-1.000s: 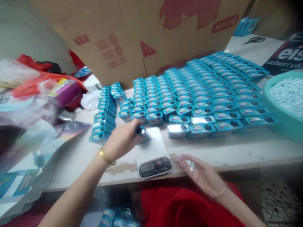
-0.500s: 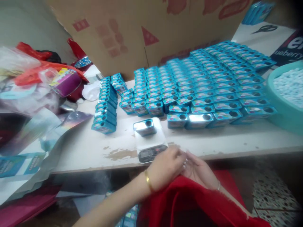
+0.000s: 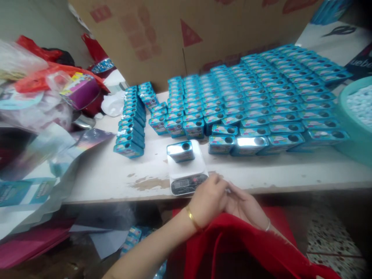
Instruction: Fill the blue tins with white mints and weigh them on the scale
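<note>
My left hand, with a gold bangle at the wrist, has its fingers bent together over the palm of my right hand. The right hand is cupped, palm up. A tiny whitish bit shows where the fingers meet; I cannot make out what it is. Just beyond my left hand stands a white kitchen scale with a dark display panel. On its platform a small blue tin stands upright, with a dark round spot on its top. Red cloth lies below both hands.
Rows of blue tins fill the table's back and right, with a shorter row at left. A turquoise tub of small white pieces stands far right. A large cardboard box rises behind; bags are heaped left.
The camera view has shifted slightly, so the table's things appear a little higher and further right. Both hands stay together; the tin is still on the scale.
</note>
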